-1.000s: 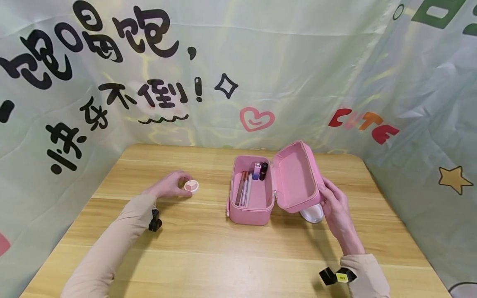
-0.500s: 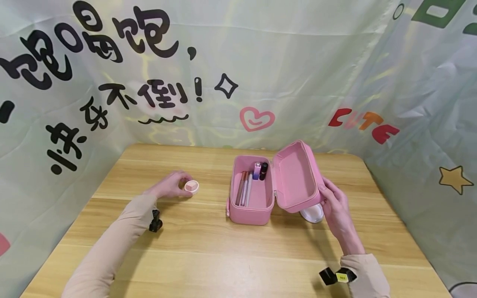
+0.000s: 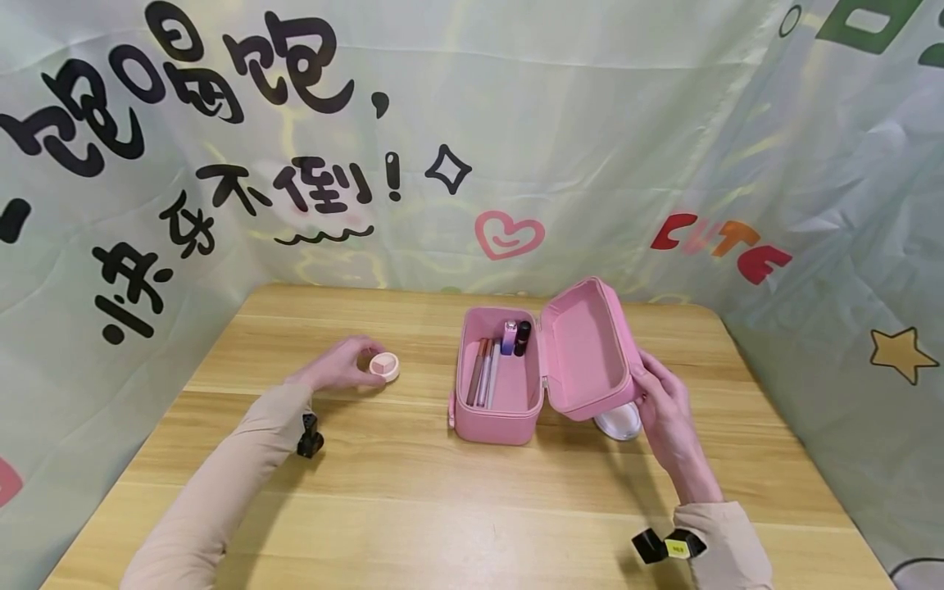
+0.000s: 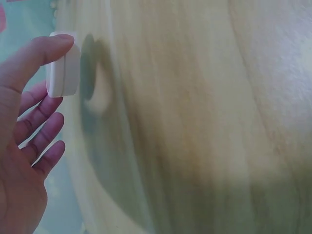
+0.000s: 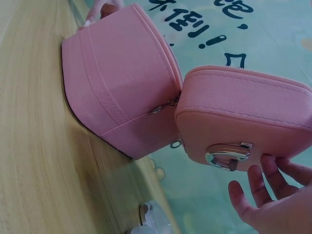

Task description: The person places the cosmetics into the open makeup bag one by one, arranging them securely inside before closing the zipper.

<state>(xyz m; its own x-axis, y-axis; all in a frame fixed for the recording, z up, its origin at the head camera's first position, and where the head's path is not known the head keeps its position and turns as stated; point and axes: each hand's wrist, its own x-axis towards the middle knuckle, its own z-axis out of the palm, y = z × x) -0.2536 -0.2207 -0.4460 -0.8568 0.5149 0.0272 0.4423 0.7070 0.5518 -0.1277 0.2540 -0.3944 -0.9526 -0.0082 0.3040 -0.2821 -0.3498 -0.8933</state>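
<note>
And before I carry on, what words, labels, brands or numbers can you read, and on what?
"饱喝饱," on the wall cloth
"快乐不倒!" same cloth, below
"CUTE" same cloth, right side
Green shape, cloth's top right: cut off, unreadable
Yellow label, black wrist camera: too small
Pink box, small jar: nothing readable

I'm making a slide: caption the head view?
Left fingers pinch a round container while right fingers hold the open lid of a pink case.

The left hand pinches a small round pink-and-white cosmetic pot. To its right, a pink vanity case contains slim pencils and two short tubes. The right hand holds the lid, a pale disc just left.
</note>
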